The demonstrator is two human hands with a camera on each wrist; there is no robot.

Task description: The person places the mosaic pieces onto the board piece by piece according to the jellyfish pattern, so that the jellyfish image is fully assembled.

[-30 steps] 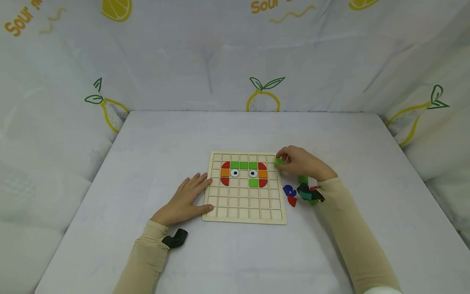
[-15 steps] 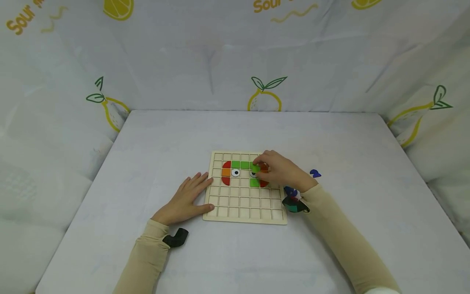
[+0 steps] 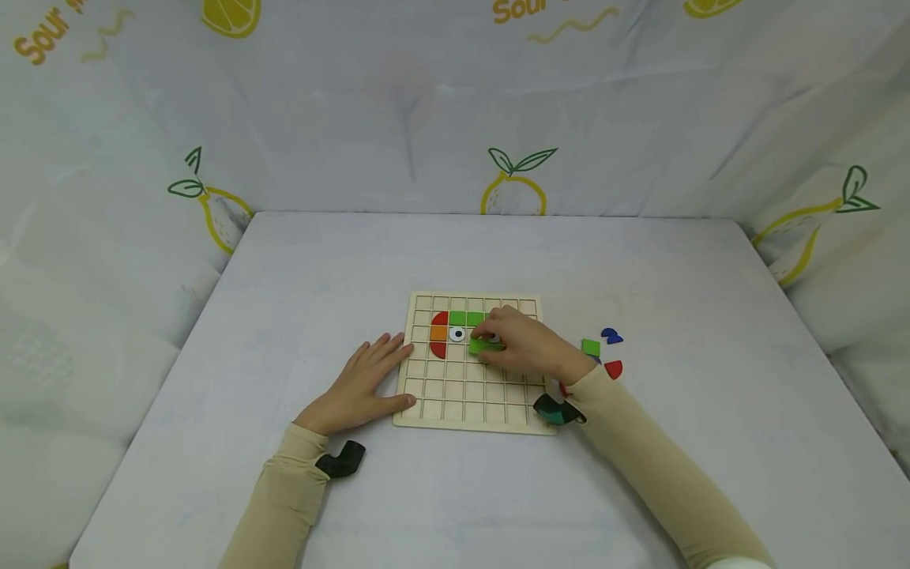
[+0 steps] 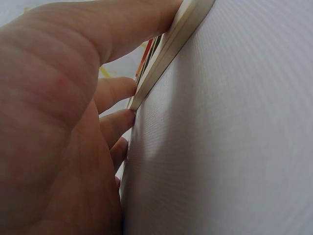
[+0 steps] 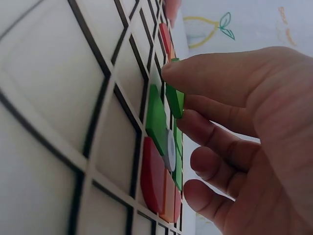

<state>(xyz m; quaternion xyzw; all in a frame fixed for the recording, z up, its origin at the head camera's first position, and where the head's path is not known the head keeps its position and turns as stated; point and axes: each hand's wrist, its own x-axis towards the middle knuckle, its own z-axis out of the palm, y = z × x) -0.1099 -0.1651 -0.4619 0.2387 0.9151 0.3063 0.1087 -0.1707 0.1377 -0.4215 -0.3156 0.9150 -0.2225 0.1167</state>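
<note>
Cloth (image 3: 355, 103) printed with lemons hangs at twelve o'clock behind the white table (image 3: 654, 273). On it I see the grid board (image 3: 453, 390); the left hand (image 3: 353, 393), fingers spread, touches its nine-o'clock edge. The right hand (image 3: 524, 344), partly blocking an eye tile (image 5: 171, 152) from me, pinches a green tile (image 5: 175, 98) near the board's middle. A red piece (image 3: 614, 369) lies off three o'clock.

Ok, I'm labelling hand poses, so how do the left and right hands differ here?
The left hand lies with fingers spread at the edge of the board, while the right hand is over the board. The left hand holds no tile; the right hand pinches a green tile. Both come out of beige sleeves.
</note>
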